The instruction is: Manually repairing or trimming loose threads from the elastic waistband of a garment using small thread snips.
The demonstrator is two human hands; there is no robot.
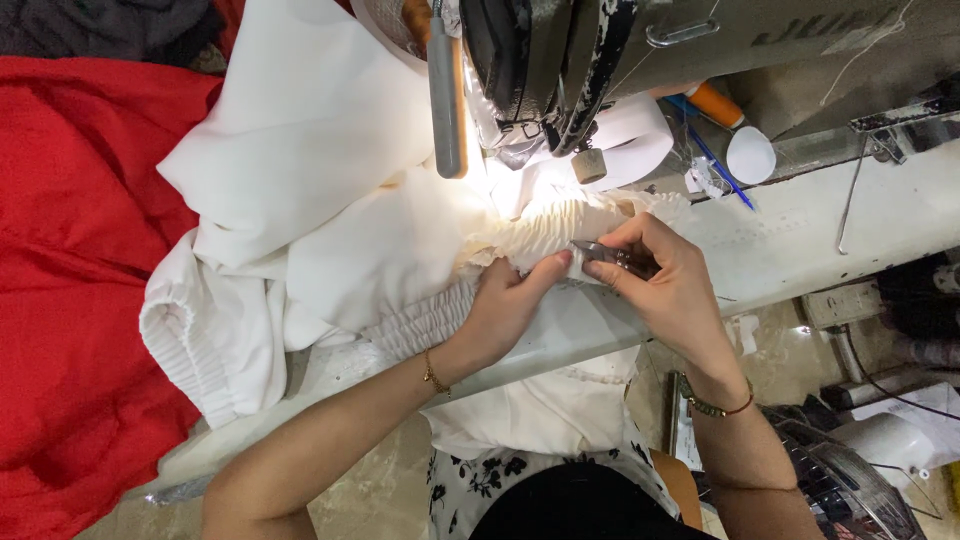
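A white garment (330,220) with a gathered, elastic-ruched band (540,235) lies across the sewing table under the head of a sewing machine (545,70). My left hand (505,305) pinches the ruched band from the left, thumb against the fabric. My right hand (660,280) holds small metal thread snips (605,254), their tips pointing left at the fabric just by my left thumb. Both hands sit in front of the machine's needle area, lit by its lamp.
Red cloth (70,280) covers the left side. An orange thread cone (715,103), a white round lid (750,155) and a blue pen (715,160) lie behind the machine. The white table edge (850,215) runs right. A fan guard (850,490) sits at lower right.
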